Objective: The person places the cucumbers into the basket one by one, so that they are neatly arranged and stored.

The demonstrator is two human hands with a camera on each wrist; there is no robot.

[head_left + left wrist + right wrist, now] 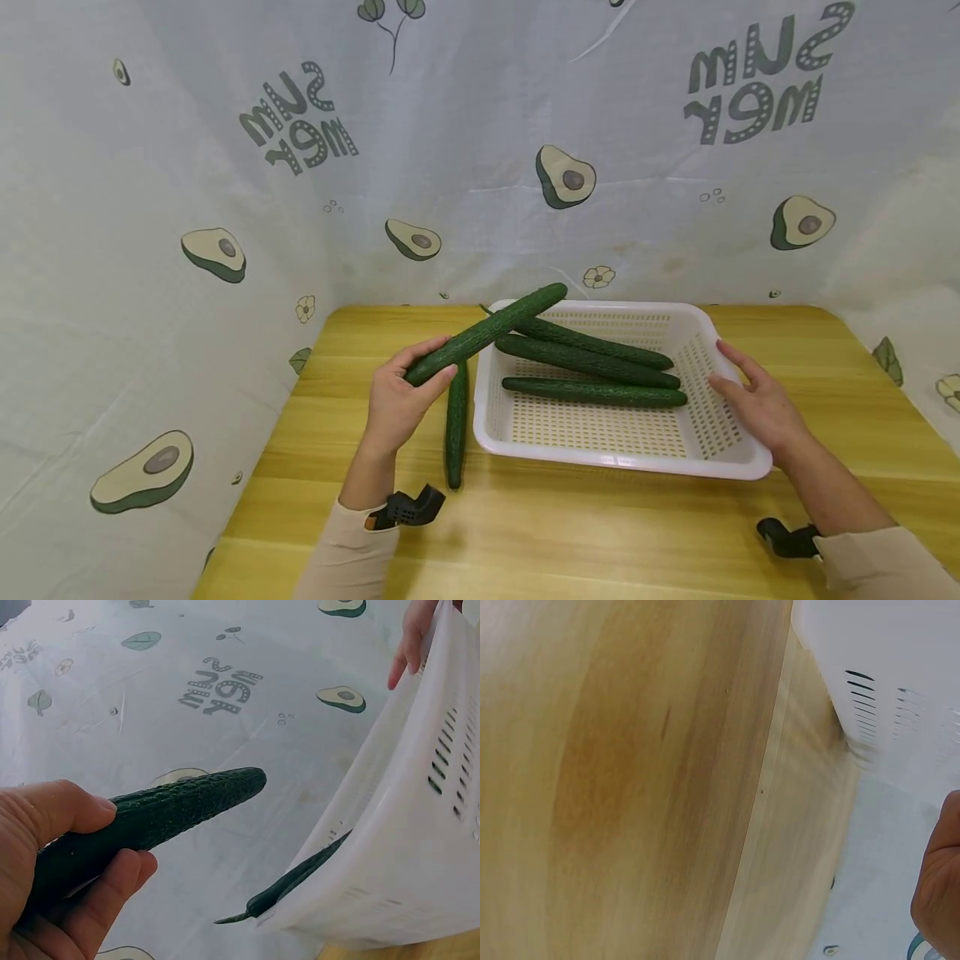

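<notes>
A green cucumber point(487, 335) is gripped near its lower end by my left hand point(396, 398), thumb on one side and fingers on the other. It slants up to the right, its far end over the left corner of a white plastic basket point(555, 455). My right hand point(763, 408) holds the basket's right rim. Inside the basket lie three cucumbers point(592, 392), side by side; a thin stem of one pokes past the left rim. Another cucumber point(455, 433) lies on the table, left of the basket. In the left wrist view, the held cucumber point(187, 802) stands apart from the basket.
The wooden table point(570, 525) carries the basket and the loose cucumber. Behind and to the left hangs a pale curtain point(480, 167) printed with avocados and lettering. Black wrist cameras sit on the left wrist point(412, 506) and the right wrist point(787, 539).
</notes>
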